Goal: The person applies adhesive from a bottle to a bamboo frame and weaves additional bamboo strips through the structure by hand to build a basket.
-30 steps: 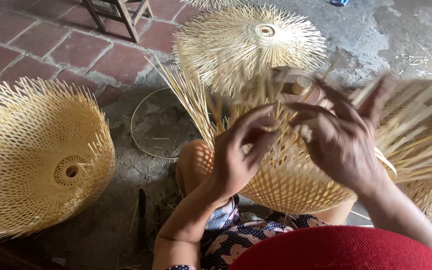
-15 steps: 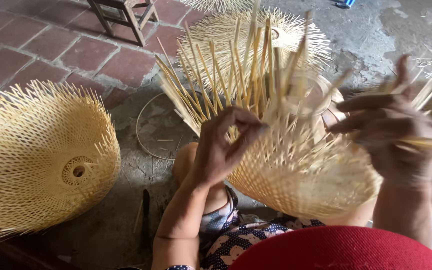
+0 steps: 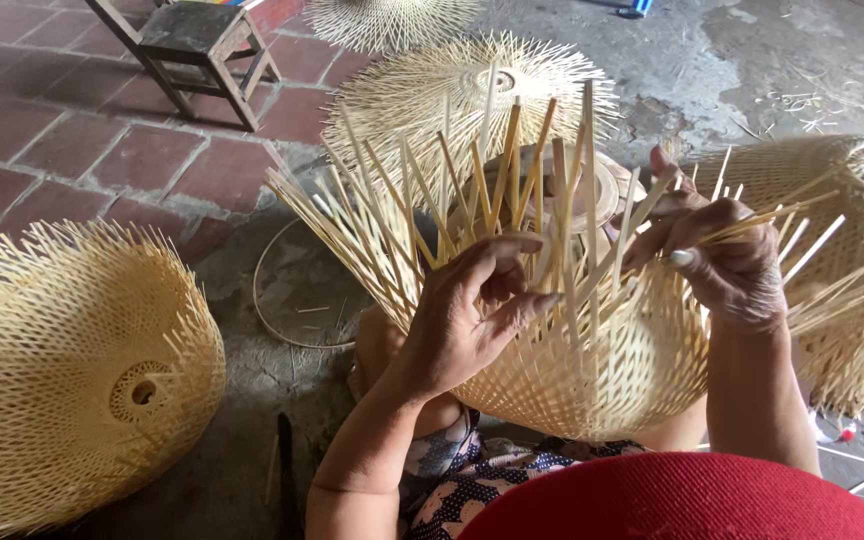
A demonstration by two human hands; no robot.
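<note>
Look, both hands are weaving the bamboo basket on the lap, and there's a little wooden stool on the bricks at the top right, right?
Almost. The left hand and right hand are working the loose strips of the bamboo basket on the lap, but the head view shows the little wooden stool at the top left, not the top right. It does stand on the bricks.
</note>
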